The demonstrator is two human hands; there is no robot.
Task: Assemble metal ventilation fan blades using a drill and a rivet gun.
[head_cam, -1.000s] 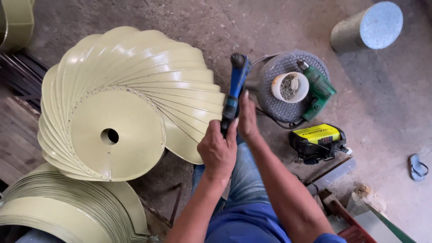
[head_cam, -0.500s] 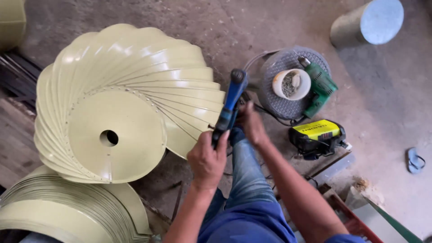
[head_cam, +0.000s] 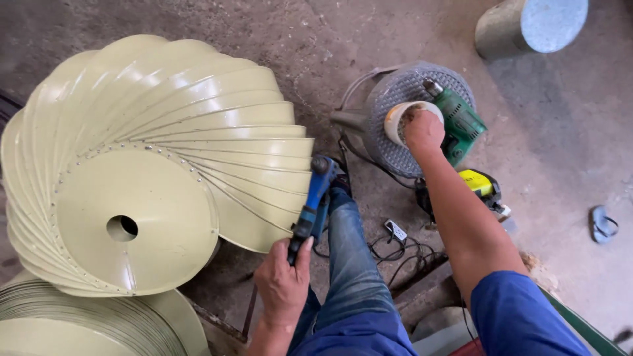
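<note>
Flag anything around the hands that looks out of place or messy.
A single blue sandal lies alone on the concrete floor at right, with no mate in view. Dark cables sprawl in a loose tangle beside the person's leg. Nothing looks spilled or broken.

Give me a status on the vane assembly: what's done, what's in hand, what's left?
Done: the cream vaned ventilator has its curved blades fanned around the disc, with a fastener row along the disc rim. In hand: the left hand holds the blue riveter against the blade edge; the right hand reaches into the small white bowl. Left: more loose blades lie stacked nearby; how many joints remain cannot be told.
</note>
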